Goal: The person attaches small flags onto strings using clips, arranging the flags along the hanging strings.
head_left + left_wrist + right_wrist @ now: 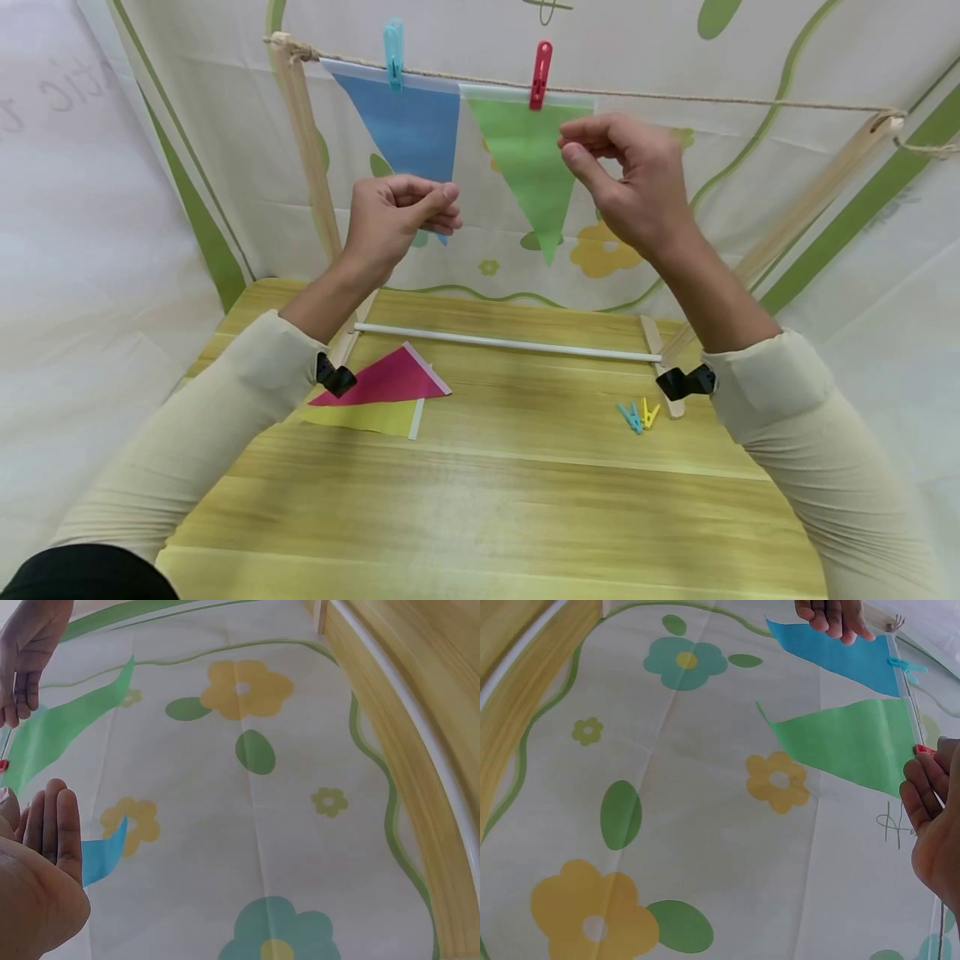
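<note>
fingers of left hand (392,213) and right hand (641,179) loosely bent, holding nothing i can see; green pennant (528,158) (red clothespin (540,77) on top) at right's nine o'clock, blue pennant (422,123) at left's twelve.

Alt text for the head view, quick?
Left hand and right hand are raised near a blue triangular pennant and a green triangular pennant, clipped to tan rope with turquoise and red plastic clothespins. Below, a pink triangular pennant overlaps a yellow pennant on a wooden table.
</note>
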Demonstrator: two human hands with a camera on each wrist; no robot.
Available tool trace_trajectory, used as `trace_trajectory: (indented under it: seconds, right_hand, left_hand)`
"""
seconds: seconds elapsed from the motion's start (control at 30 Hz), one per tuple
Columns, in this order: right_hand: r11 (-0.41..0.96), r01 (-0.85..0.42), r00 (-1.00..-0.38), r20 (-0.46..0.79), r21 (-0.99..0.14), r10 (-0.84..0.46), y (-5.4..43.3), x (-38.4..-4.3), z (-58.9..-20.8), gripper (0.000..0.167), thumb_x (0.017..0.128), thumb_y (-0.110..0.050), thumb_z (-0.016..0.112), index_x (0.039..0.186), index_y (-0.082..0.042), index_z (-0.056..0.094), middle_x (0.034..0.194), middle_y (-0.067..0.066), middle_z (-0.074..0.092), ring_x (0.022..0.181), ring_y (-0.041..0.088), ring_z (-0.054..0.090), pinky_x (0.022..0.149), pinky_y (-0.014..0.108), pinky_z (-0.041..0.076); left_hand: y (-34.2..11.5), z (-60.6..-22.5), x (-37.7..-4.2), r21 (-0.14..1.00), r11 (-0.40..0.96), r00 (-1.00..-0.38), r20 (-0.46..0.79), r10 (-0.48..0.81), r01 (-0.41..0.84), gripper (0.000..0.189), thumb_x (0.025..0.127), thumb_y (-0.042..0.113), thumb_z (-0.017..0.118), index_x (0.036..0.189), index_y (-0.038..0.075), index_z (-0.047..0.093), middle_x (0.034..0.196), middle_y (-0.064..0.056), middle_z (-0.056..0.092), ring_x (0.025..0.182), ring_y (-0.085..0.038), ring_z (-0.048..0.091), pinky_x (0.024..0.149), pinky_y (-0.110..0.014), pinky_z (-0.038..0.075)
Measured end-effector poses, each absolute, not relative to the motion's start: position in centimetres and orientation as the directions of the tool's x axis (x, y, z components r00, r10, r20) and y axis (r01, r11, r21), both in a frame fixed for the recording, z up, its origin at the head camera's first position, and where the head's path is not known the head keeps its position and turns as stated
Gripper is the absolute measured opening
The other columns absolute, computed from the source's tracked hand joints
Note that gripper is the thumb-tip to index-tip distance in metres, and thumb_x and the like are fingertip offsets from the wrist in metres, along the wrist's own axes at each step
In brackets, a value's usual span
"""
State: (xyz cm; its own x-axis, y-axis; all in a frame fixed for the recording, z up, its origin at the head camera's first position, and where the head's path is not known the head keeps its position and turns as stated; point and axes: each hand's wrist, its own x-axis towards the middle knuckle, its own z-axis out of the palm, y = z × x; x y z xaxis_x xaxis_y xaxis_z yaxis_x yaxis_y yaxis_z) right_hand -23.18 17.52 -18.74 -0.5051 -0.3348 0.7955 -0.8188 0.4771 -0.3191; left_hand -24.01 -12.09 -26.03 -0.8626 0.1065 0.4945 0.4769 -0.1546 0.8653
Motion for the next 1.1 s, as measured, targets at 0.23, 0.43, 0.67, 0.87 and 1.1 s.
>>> trace_trajectory:
  seconds: [0.23, 0.43, 0.67, 0.87, 1.1]
  right_hand:
    - [0.502, -0.767, -0.588, 0.753, -0.401, -0.297, 18.2, -22.9, -20.3, 0.022, 0.111, -0.007, 0.072, 0.126, 0.005, 0.081, 0.121, 0.020, 0.084, 0.106, -0.008, 0.071, 0.100, 0.014, 0.058]
    - [0.500, -0.763, -0.596, 0.746, -0.411, -0.297, 18.9, -23.0, -21.6, 0.022, 0.110, -0.006, 0.073, 0.128, 0.005, 0.080, 0.123, 0.021, 0.083, 0.108, -0.010, 0.071, 0.101, 0.013, 0.057]
    - [0.473, -0.743, -0.634, 0.724, -0.474, -0.270, 19.1, -22.8, -23.0, 0.022, 0.109, -0.004, 0.074, 0.128, 0.006, 0.080, 0.124, 0.022, 0.083, 0.108, -0.013, 0.070, 0.102, 0.014, 0.058]
    - [0.476, -0.727, -0.656, 0.704, -0.494, -0.272, 19.3, -22.6, -23.9, 0.023, 0.110, -0.007, 0.074, 0.129, 0.006, 0.079, 0.125, 0.021, 0.083, 0.108, -0.008, 0.071, 0.102, 0.014, 0.058]
    - [0.496, -0.693, -0.693, 0.673, -0.523, -0.257, 20.2, -22.5, -25.5, 0.023, 0.110, -0.006, 0.074, 0.129, 0.004, 0.080, 0.124, 0.020, 0.083, 0.107, -0.005, 0.072, 0.099, 0.012, 0.057]
  left_hand:
    - [-12.2, -26.8, -23.9, 0.870, -0.150, -0.865, 0.488, 0.117, 0.470, 0.023, 0.105, 0.008, 0.081, 0.114, -0.013, 0.081, 0.086, -0.002, 0.086, 0.077, -0.016, 0.084, 0.079, -0.033, 0.073]
    - [-12.5, -27.4, -24.0, 0.866, -0.141, -0.859, 0.497, 0.122, 0.480, 0.017, 0.105, 0.007, 0.081, 0.113, -0.008, 0.084, 0.089, -0.004, 0.086, 0.078, -0.016, 0.085, 0.079, -0.032, 0.073]
    - [-12.9, -28.1, -24.0, 0.866, -0.128, -0.858, 0.498, 0.125, 0.484, 0.020, 0.105, 0.006, 0.080, 0.115, -0.012, 0.082, 0.089, -0.003, 0.086, 0.078, -0.015, 0.084, 0.078, -0.032, 0.073]
    - [-13.3, -28.9, -23.9, 0.875, -0.113, -0.867, 0.482, 0.128, 0.470, 0.021, 0.106, 0.006, 0.080, 0.115, -0.013, 0.081, 0.089, -0.001, 0.086, 0.079, -0.014, 0.084, 0.079, -0.032, 0.073]
    - [-13.3, -29.8, -23.9, 0.892, -0.104, -0.880, 0.452, 0.146, 0.440, 0.023, 0.106, 0.008, 0.081, 0.116, -0.013, 0.081, 0.089, 0.000, 0.086, 0.081, -0.014, 0.084, 0.081, -0.031, 0.073]
